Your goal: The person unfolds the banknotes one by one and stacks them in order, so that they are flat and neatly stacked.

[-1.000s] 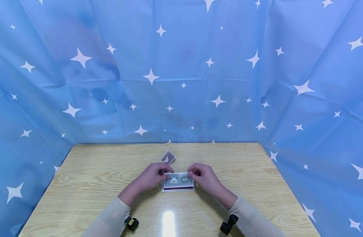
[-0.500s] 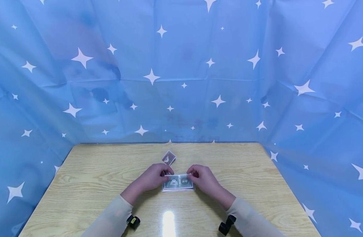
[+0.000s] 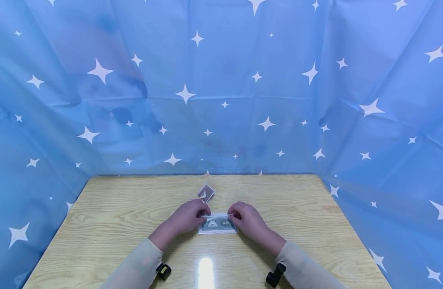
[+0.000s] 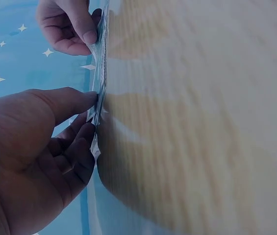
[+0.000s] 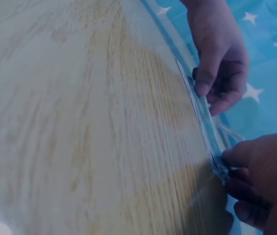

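Observation:
A grey-green printed slip like a play banknote (image 3: 218, 227) lies near the middle of the table, a pale oval and a white figure on its face. My left hand (image 3: 186, 216) pinches its far left corner between thumb and fingers. At the far right corner my right hand (image 3: 251, 220) pinches it the same way. A clear plastic edge (image 3: 217, 233) shows along its near side. Seen edge-on in the left wrist view, the slip (image 4: 99, 83) sits low over the wood, thumbs on the near face and fingers behind.
Just beyond my left hand lies a small purplish-brown stack of cards (image 3: 206, 193), turned at an angle. The wooden table (image 3: 127, 208) reaches back to a blue curtain (image 3: 228, 80) with white stars. A black wrist camera (image 3: 164, 271) hangs at each cuff.
Both hands have come slightly nearer and lower with the banknote-like slip. The dark purple strip under its near edge is now covered. The stack of cards stays put.

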`<action>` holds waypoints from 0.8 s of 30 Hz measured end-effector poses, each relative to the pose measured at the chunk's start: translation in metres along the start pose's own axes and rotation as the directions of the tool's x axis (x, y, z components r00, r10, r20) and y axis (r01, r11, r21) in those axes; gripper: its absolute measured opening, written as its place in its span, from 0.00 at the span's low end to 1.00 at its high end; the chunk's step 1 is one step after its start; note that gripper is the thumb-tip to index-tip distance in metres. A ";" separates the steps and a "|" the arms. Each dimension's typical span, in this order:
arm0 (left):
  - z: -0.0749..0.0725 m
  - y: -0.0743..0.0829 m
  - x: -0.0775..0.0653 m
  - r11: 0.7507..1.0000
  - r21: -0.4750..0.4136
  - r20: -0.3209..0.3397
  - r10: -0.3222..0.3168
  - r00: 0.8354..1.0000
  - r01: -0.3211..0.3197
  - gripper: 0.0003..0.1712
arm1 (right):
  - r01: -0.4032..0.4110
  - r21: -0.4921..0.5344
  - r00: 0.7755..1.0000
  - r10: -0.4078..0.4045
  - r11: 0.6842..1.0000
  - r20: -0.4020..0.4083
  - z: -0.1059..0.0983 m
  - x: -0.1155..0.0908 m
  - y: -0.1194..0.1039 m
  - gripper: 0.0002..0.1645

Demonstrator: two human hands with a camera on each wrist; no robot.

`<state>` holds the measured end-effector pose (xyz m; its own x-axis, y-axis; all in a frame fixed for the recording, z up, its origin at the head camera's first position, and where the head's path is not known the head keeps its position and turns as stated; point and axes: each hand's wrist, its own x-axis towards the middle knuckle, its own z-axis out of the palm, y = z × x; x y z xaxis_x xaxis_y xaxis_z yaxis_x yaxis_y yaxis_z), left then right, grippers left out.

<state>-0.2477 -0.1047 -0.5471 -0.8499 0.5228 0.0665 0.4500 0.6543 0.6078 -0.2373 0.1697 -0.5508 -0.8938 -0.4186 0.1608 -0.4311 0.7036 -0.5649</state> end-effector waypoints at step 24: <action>-0.003 0.004 -0.002 1.000 -0.019 0.019 -0.023 1.000 0.024 0.09 | -0.016 -0.013 1.000 0.016 1.000 0.020 0.002 -0.002 0.003 0.03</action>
<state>-0.2447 -0.1051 -0.5432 -0.8547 0.5177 0.0371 0.4245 0.6561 0.6240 -0.2368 0.1713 -0.5543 -0.8979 -0.4187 0.1356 -0.4186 0.7172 -0.5572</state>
